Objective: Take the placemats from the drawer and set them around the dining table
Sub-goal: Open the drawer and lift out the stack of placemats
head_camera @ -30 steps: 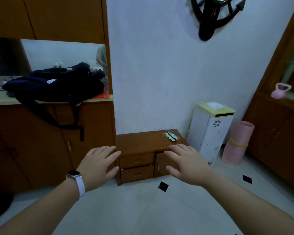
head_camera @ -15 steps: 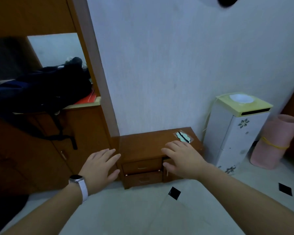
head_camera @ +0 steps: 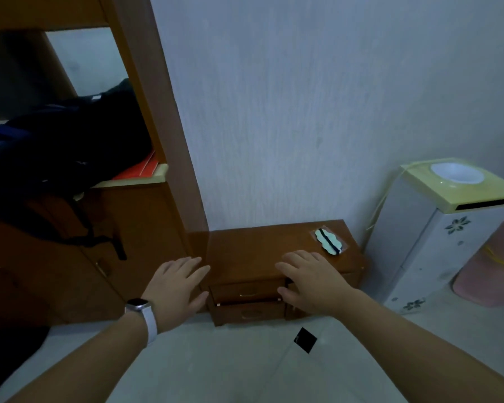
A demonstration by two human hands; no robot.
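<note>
A low brown wooden cabinet (head_camera: 253, 245) stands against the white wall, with two shut drawers stacked on its front: an upper drawer (head_camera: 246, 291) and a lower drawer (head_camera: 249, 313). No placemats are visible. My left hand (head_camera: 178, 286), with a white watch on the wrist, hovers open to the left of the drawers. My right hand (head_camera: 309, 282) is stretched out open in front of the cabinet's right part, fingers spread, holding nothing.
A small packet (head_camera: 329, 242) lies on the cabinet top. A white and yellow appliance (head_camera: 437, 237) stands to the right, a pink roll (head_camera: 489, 274) beside it. A tall wooden unit (head_camera: 146, 228) with a dark bag (head_camera: 58, 152) on its counter is at the left. Grey tiled floor lies below.
The view has come closer to the low cabinet and tilted down. Both hands stay open and stretched forward, now nearer the drawers.
</note>
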